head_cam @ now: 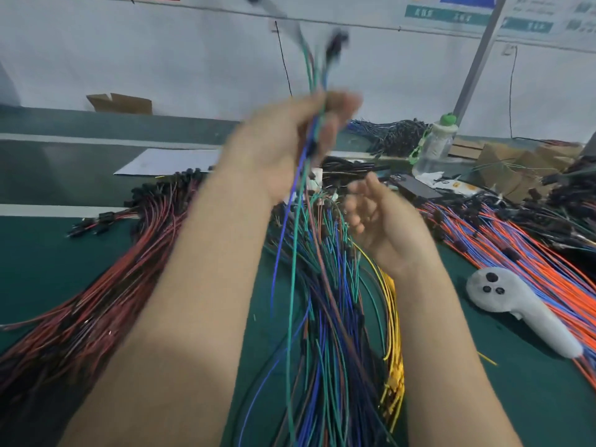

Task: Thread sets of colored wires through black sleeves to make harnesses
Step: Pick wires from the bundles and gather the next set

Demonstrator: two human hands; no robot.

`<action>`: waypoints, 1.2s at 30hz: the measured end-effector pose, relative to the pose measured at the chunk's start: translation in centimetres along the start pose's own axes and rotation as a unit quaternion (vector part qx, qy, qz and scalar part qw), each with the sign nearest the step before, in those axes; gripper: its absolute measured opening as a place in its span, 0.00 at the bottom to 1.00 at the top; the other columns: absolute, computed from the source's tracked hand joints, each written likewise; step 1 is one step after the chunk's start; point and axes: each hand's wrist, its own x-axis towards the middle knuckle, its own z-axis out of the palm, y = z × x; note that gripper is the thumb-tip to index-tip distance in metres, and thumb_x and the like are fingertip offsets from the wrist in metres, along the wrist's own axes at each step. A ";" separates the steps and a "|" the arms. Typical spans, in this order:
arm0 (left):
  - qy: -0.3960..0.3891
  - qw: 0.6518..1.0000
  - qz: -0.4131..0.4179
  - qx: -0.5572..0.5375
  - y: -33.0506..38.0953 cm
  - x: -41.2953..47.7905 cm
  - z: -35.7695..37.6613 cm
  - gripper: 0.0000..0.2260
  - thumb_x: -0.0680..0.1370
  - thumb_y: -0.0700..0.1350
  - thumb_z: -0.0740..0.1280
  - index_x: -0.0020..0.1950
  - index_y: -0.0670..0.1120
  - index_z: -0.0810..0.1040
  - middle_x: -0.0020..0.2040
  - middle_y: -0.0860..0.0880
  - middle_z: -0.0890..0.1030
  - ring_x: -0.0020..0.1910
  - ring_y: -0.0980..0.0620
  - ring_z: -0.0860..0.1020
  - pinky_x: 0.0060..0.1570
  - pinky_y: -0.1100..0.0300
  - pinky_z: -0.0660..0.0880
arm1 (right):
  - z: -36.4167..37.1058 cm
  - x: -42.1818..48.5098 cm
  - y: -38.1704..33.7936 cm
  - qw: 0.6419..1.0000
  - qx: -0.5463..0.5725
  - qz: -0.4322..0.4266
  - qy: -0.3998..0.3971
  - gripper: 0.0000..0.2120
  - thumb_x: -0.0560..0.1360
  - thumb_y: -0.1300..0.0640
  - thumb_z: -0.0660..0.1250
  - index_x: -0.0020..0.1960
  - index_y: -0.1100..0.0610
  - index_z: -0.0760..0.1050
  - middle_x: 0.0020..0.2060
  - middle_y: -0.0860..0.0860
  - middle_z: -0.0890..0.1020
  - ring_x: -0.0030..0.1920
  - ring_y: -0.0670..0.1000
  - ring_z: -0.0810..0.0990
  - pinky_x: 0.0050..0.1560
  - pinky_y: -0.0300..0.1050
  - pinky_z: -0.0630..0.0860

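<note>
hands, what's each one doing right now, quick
Left hand: raised, grips a set of colored wires.
Right hand: open, fingers relaxed, holding nothing.

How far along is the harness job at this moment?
Looks done: sleeved bundles lie at the table's far side, and the orange and blue pile carries black pieces. In hand: the left hand grips a raised set of green, blue and brown wires; blur hides any sleeve on it. The right hand holds nothing. Left: the big loose pile beneath the hands.
</note>
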 end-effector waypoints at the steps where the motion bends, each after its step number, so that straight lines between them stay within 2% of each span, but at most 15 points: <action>1: 0.008 0.999 -0.036 0.020 -1.8 0.2 -0.3 0.17 0.81 0.39 0.58 0.39 0.43 0.82 0.34 0.50 0.83 0.38 0.59 0.80 0.25 0.72 0.73 | -0.6 0.5 1.1 0.999 -0.016 0.022 0.020 0.16 0.82 0.49 0.56 0.45 0.58 0.76 0.28 0.49 0.80 0.24 0.44 0.73 0.26 0.33 0.71; 3: 0.035 0.993 -0.096 0.054 -5.8 0.3 -1.2 0.11 0.81 0.37 0.58 0.45 0.42 0.79 0.32 0.50 0.83 0.32 0.59 0.81 0.23 0.70 0.72 | -1.7 1.1 3.6 0.996 -0.068 0.048 0.030 0.17 0.81 0.48 0.56 0.51 0.60 0.77 0.33 0.51 0.81 0.31 0.46 0.77 0.37 0.39 0.78; 5: 0.067 0.987 -0.126 0.074 -9.6 0.0 -2.6 0.08 0.81 0.37 0.59 0.50 0.42 0.77 0.33 0.50 0.83 0.29 0.59 0.81 0.24 0.69 0.74 | -2.4 1.5 5.7 0.988 -0.133 0.044 0.059 0.14 0.81 0.53 0.59 0.50 0.60 0.78 0.38 0.54 0.81 0.37 0.50 0.78 0.47 0.45 0.79; 7: 0.098 0.981 -0.124 0.109 -12.3 -0.3 -4.1 0.07 0.81 0.38 0.60 0.54 0.41 0.77 0.36 0.50 0.82 0.29 0.59 0.81 0.28 0.69 0.75 | -2.7 1.6 6.7 0.981 -0.170 0.025 0.091 0.11 0.81 0.58 0.61 0.45 0.59 0.79 0.38 0.56 0.81 0.37 0.52 0.78 0.47 0.46 0.78; 9: 0.104 0.981 -0.108 0.122 -13.7 -0.7 -5.3 0.07 0.81 0.38 0.60 0.54 0.41 0.78 0.37 0.50 0.83 0.31 0.59 0.81 0.30 0.69 0.76 | -2.9 1.6 7.2 0.977 -0.188 0.015 0.095 0.10 0.80 0.58 0.63 0.45 0.60 0.81 0.39 0.57 0.83 0.37 0.52 0.79 0.47 0.47 0.78; 12: 0.084 0.985 -0.095 0.115 -14.2 -1.0 -6.2 0.07 0.81 0.38 0.61 0.51 0.42 0.79 0.37 0.50 0.84 0.33 0.58 0.81 0.33 0.68 0.77 | -2.9 1.6 7.5 0.969 -0.240 -0.001 0.064 0.08 0.78 0.58 0.67 0.43 0.60 0.81 0.34 0.52 0.82 0.37 0.51 0.77 0.45 0.48 0.75; 14: 0.083 0.985 -0.092 0.119 -14.3 -1.1 -6.4 0.06 0.80 0.38 0.62 0.51 0.41 0.79 0.36 0.49 0.84 0.34 0.58 0.82 0.34 0.68 0.77 | -2.8 1.7 7.7 0.963 -0.258 -0.019 0.071 0.07 0.76 0.61 0.68 0.40 0.58 0.80 0.32 0.50 0.79 0.35 0.49 0.76 0.42 0.44 0.74; 17: 0.082 0.983 -0.087 0.139 -14.6 -1.1 -6.5 0.05 0.80 0.38 0.63 0.51 0.38 0.77 0.35 0.49 0.84 0.34 0.58 0.82 0.34 0.69 0.77 | -2.6 1.8 8.0 0.960 -0.261 -0.030 0.098 0.10 0.76 0.60 0.69 0.35 0.56 0.78 0.29 0.48 0.78 0.29 0.44 0.75 0.37 0.37 0.73; 22: 0.078 0.977 -0.079 0.180 -14.9 -1.1 -6.4 0.06 0.79 0.37 0.63 0.45 0.40 0.78 0.32 0.53 0.83 0.33 0.59 0.82 0.33 0.70 0.76 | -2.6 1.9 8.1 0.955 -0.276 -0.032 0.102 0.13 0.75 0.59 0.70 0.33 0.58 0.75 0.27 0.51 0.78 0.31 0.53 0.77 0.38 0.45 0.75; 24: 0.077 0.977 -0.077 0.181 -14.9 -1.3 -6.5 0.08 0.80 0.40 0.62 0.45 0.42 0.80 0.33 0.52 0.83 0.32 0.59 0.81 0.32 0.69 0.75 | -2.8 1.9 8.1 0.954 -0.280 -0.028 0.101 0.12 0.75 0.60 0.69 0.33 0.58 0.74 0.23 0.47 0.76 0.29 0.50 0.76 0.35 0.41 0.74; 28: 0.115 0.976 -0.104 0.156 -14.7 -1.2 -6.6 0.12 0.80 0.44 0.64 0.37 0.45 0.81 0.30 0.52 0.80 0.27 0.61 0.76 0.27 0.69 0.72 | -3.1 1.9 7.7 0.953 -0.291 -0.040 0.070 0.11 0.76 0.61 0.67 0.35 0.56 0.75 0.28 0.47 0.78 0.30 0.45 0.74 0.34 0.35 0.72; 32: 0.131 0.982 -0.137 0.014 -14.1 -1.2 -6.3 0.08 0.80 0.39 0.63 0.42 0.41 0.78 0.31 0.49 0.82 0.29 0.58 0.80 0.27 0.66 0.76 | -3.5 2.0 7.3 0.959 -0.275 -0.033 0.064 0.11 0.78 0.61 0.66 0.37 0.56 0.73 0.32 0.52 0.77 0.32 0.46 0.73 0.36 0.39 0.72; 34: 0.117 0.983 -0.141 0.017 -14.0 -1.4 -6.1 0.07 0.80 0.38 0.61 0.44 0.39 0.76 0.31 0.49 0.83 0.31 0.56 0.82 0.27 0.66 0.77 | -3.6 2.0 7.3 0.956 -0.285 -0.033 0.064 0.11 0.78 0.62 0.65 0.36 0.56 0.73 0.33 0.53 0.77 0.33 0.48 0.73 0.37 0.42 0.73; 36: 0.095 0.982 -0.144 0.071 -14.1 -1.5 -5.7 0.08 0.82 0.39 0.59 0.45 0.38 0.74 0.30 0.50 0.83 0.30 0.56 0.82 0.27 0.68 0.76 | -3.5 2.1 7.5 0.943 -0.319 -0.045 0.080 0.12 0.78 0.62 0.64 0.36 0.56 0.72 0.32 0.52 0.76 0.33 0.50 0.74 0.39 0.45 0.74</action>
